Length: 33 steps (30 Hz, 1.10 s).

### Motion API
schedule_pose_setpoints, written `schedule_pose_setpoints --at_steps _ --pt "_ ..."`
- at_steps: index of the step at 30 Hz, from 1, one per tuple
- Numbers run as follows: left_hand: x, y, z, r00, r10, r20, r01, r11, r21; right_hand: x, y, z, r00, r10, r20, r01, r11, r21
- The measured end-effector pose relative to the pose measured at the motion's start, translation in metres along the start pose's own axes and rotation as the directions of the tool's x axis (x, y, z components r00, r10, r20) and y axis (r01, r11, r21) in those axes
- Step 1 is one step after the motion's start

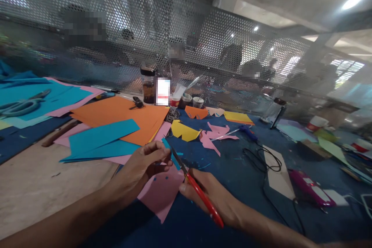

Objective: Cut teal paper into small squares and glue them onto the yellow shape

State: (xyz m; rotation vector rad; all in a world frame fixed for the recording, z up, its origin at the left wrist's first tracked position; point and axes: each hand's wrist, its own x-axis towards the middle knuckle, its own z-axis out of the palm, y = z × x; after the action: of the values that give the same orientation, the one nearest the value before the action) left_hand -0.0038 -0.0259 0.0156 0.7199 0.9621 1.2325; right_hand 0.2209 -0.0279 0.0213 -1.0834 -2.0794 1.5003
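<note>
My left hand [152, 157] pinches a narrow strip of blue paper [175, 160] above the table. In my right hand [205, 190] is a pair of red-handled scissors [200, 193], its blades pointing up and left along the strip. Whether the blades touch the paper I cannot tell. Under both hands lies a pink paper piece [161, 195] with two small blue squares on it. Small blue offcuts [203, 166] are scattered on the dark blue tabletop just right of the blades.
Blue sheets [101, 137] and orange sheets [116, 114] lie to the left, with grey-handled scissors [24, 102] farther left. Yellow [184, 131] and pink cutouts [215, 135] lie ahead, near a glue gun [248, 131]. A magenta device [312, 188] and cable sit right. Behind stands a perforated metal screen [200, 38].
</note>
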Motion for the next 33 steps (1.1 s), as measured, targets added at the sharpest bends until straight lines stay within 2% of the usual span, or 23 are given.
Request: schedule_pose_setpoints --at_steps 20,28,33 --pt "-0.001 -0.002 -0.001 1.000 -0.001 0.003 0.000 0.999 0.041 0.001 0.002 0.003 1.000 -0.005 -0.002 0.005 0.999 0.048" --pt "-0.002 -0.003 0.000 1.000 -0.004 0.001 0.004 0.999 0.049 0.000 0.008 0.004 1.000 0.007 -0.005 -0.007 1.000 0.021" --pt "-0.001 -0.003 0.000 1.000 -0.001 -0.019 0.002 0.998 0.056 0.001 0.015 0.006 1.000 -0.003 0.006 0.003 0.998 0.063"
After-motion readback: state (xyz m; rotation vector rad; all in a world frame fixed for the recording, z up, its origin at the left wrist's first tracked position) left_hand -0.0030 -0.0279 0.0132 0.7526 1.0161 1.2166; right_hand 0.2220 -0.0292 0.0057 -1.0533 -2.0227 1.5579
